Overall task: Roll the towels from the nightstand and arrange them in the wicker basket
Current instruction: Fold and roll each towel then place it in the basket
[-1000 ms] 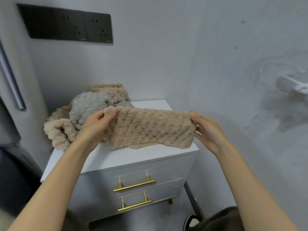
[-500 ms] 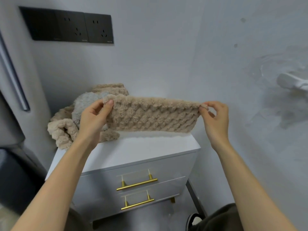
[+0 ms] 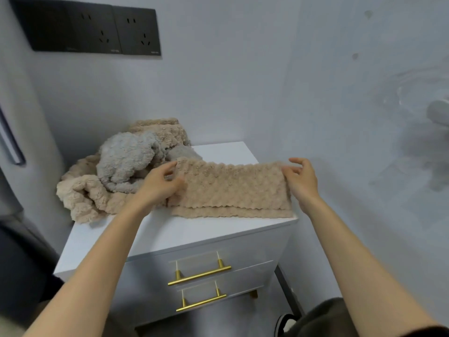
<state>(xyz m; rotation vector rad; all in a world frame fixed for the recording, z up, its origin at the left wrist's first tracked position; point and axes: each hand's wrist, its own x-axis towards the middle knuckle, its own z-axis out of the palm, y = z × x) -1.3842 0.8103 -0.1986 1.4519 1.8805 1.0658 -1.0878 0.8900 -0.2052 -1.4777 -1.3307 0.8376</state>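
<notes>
Beige towel [image 3: 230, 188] lies flat on nightstand [image 3: 194, 229] top, folded lengthwise into a long strip, running L-R along the front-right edge. Its right end sits at the front-right corner, w/ a lower layer peeking out along the near side.

Left hand [image 3: 161, 184] is at the strip's left end. Grip: thumb + fingers curled, pinching the towel edge.

Right hand [image 3: 302, 180] is at the strip's right end. Grip: loose, fingers half-spread and relaxed, thumb tip touching the top-right corner, no real hold visible. A bit blurred.

Grey towel [image 3: 126, 164] is bunched at the back-left corner, on top of crumpled beige towels [image 3: 82, 198] that spill over the left edge. The heap touches the strip's left end.

Nightstand front: 2 drawers w/ gold bar handles, upper [image 3: 199, 276] and lower [image 3: 201, 303]. Black socket panel [image 3: 94, 29] on wall above.
</notes>
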